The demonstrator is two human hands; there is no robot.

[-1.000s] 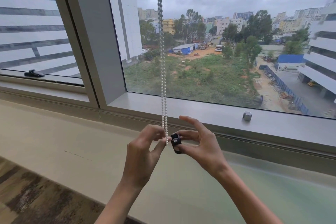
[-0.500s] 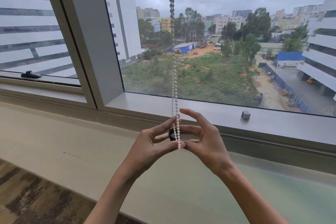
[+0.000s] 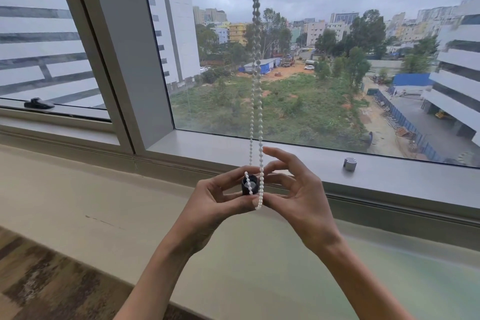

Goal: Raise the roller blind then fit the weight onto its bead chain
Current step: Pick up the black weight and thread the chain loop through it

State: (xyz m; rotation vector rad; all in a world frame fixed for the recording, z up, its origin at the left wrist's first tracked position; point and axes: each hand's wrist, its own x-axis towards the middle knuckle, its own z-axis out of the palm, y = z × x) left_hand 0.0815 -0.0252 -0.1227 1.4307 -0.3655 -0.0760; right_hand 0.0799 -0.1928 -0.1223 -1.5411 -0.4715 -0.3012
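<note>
The white bead chain (image 3: 255, 101) hangs from the top of the view in front of the window, and its loop ends between my hands. A small black weight (image 3: 246, 186) sits just behind the loop, and one strand runs across its front. My left hand (image 3: 215, 202) grips the weight between index finger and thumb. My right hand (image 3: 298, 197) pinches the bottom of the loop with its thumb against my left thumb, other fingers spread. The roller blind itself is out of view above.
A small grey cylindrical piece (image 3: 350, 163) stands on the grey window sill (image 3: 389, 179) to the right. A black window handle (image 3: 39, 103) sits at the far left. A beige ledge (image 3: 78, 202) runs below the sill, with patterned carpet (image 3: 39, 280) at lower left.
My hands have closed together. The weight passed from my right fingers to behind the chain loop in my left fingers, and a strand now lies across it.
</note>
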